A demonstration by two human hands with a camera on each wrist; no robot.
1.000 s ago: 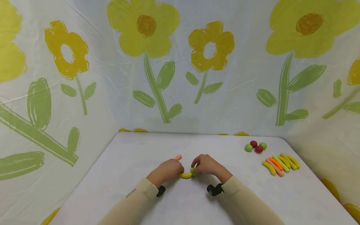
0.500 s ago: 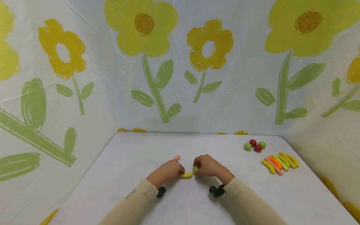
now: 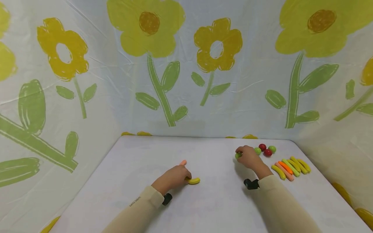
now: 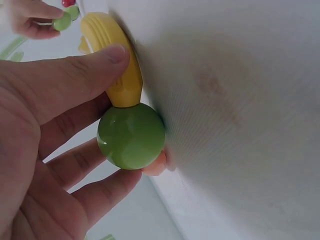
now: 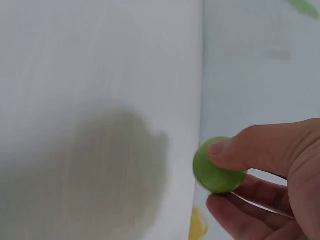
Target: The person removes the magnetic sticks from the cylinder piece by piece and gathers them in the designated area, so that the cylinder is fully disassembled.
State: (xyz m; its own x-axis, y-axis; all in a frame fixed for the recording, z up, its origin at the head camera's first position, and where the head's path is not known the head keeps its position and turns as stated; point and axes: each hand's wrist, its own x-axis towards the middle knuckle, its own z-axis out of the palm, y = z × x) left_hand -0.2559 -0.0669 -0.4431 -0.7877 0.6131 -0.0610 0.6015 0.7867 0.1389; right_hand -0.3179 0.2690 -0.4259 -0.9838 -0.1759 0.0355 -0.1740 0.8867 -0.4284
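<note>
In the head view my left hand (image 3: 174, 176) stays low at the middle of the table, over a yellow toy banana (image 3: 193, 181). The left wrist view shows its thumb on the banana and fingers behind it, pinching it. A glossy green ball (image 4: 131, 136) touches the banana's end, and fingertips of the same hand touch the ball. Behind it shows part of a pink stick (image 4: 156, 165). Farther right, my right hand (image 3: 251, 158) pinches another green ball (image 5: 215, 172) between thumb and fingers, above the table, near the loose balls.
Several red and green balls (image 3: 267, 152) sit together at the back right of the white table (image 3: 140, 155). In front of them lies a row of toy bananas (image 3: 278, 172), an orange stick (image 3: 285, 168), a pink stick and a pale green stick. A flower-printed cloth (image 3: 186, 90) walls the table.
My right hand has moved away from the banana's right end, back and to the right, carrying the green ball toward the other balls. The left hand has stayed almost still at the banana.
</note>
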